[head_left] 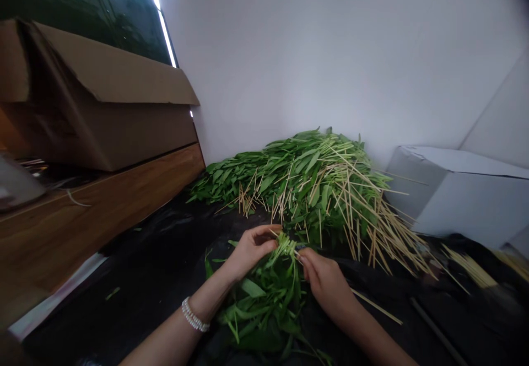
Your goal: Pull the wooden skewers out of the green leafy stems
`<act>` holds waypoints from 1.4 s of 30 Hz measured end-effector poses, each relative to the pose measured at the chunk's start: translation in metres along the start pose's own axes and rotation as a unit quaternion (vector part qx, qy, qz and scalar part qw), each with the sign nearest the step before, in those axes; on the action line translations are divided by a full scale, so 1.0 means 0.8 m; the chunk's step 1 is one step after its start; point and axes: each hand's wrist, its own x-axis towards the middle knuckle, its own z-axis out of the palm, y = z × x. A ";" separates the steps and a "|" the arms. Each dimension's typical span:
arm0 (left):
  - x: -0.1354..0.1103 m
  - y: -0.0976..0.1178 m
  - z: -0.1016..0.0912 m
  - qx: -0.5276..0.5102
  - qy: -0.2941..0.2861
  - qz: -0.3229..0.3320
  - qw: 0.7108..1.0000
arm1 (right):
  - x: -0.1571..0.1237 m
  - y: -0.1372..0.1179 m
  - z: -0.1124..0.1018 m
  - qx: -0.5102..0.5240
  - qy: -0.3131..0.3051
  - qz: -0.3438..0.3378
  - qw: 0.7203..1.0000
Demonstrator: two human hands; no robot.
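My left hand [256,247], with a beaded bracelet at its wrist, pinches the pale stems at the top of a bunch of leafy greens [264,305]. A thin bamboo skewer [376,305] appears to run through those stems, its tip showing near my left fingertips. My right hand [322,275] is closed around the skewer just right of the stems, and the stick comes out behind that hand. The leaves hang toward me over black plastic sheeting [140,289].
Against the wall lies a heap of skewered greens [297,167], its sticks poking out to the right. A white box [467,195] stands at right, near more bare skewers [469,264]. An open cardboard box [124,129] sits on a wooden surface [136,178] at left.
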 end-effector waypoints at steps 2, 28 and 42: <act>-0.002 0.004 0.001 0.025 -0.039 0.003 0.999 | -0.001 -0.002 0.000 0.010 -0.001 -0.003 1.000; 0.004 -0.003 -0.005 -0.069 0.027 -0.022 0.997 | 0.004 0.016 -0.033 0.053 0.195 0.085 0.976; -0.012 -0.023 -0.004 0.227 -0.070 0.012 0.971 | 0.009 0.020 -0.065 -0.132 0.286 -0.094 0.944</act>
